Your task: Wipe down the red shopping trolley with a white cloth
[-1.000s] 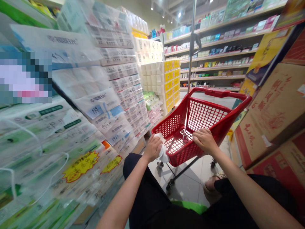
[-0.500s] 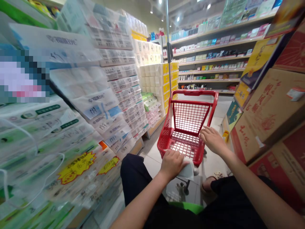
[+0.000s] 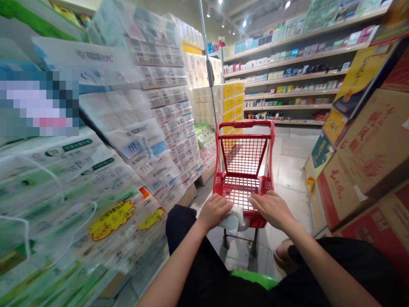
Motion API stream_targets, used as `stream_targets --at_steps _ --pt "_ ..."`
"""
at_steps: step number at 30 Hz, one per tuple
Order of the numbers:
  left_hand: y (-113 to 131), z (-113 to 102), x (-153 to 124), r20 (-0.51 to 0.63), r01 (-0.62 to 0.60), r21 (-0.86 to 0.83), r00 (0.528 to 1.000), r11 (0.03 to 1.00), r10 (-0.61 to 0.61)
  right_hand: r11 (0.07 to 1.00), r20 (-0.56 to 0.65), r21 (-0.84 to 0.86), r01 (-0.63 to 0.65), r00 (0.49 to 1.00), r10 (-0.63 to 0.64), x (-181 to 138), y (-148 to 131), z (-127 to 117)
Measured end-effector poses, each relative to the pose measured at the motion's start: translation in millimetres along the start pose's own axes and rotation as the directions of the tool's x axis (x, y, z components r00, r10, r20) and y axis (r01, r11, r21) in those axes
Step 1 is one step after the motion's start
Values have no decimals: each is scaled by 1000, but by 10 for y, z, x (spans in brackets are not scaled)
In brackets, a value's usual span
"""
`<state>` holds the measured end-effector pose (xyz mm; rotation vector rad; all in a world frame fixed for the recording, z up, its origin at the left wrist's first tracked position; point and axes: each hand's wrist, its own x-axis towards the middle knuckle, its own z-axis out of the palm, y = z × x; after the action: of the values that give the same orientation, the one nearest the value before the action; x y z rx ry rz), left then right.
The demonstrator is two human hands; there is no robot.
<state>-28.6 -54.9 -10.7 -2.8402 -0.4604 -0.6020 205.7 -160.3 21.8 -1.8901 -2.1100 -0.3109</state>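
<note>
A red plastic shopping cart (image 3: 244, 154) with a grid basket stands on the floor straight in front of my knees. My left hand (image 3: 217, 210) is closed over a white cloth (image 3: 232, 222) at the cart's near left rim. Part of the cloth hangs beside my fingers, over the near edge. My right hand (image 3: 272, 208) grips the near right corner of the cart, its thumb side toward the left hand. The rim beneath both hands is mostly hidden.
Stacked paper packs (image 3: 169, 111) with yellow price stickers line the left side. Cardboard boxes (image 3: 370, 149) stand on the right. Shelves of small goods (image 3: 287, 76) fill the back. A metal pole (image 3: 207, 55) rises behind the cart. I sit on something green (image 3: 254, 278).
The cart has swung to the left and now faces me more squarely. My right hand has come in from its right side to the near corner. The left hand shifted slightly left with the cloth.
</note>
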Motion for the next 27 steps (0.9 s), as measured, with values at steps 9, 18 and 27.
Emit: stream_targets --at_steps 9,18,27 --pt "-203 52 -192 -123 65 2 990 998 -64 998 134 -54 -31 990 38 141 0 19" --pt "536 99 156 -124 134 28 984 991 -130 982 186 -175 -78 976 111 -44 -195 60" --pt "317 74 179 -59 -332 -14 942 943 331 992 72 -22 -128 989 129 -397 361 -50"
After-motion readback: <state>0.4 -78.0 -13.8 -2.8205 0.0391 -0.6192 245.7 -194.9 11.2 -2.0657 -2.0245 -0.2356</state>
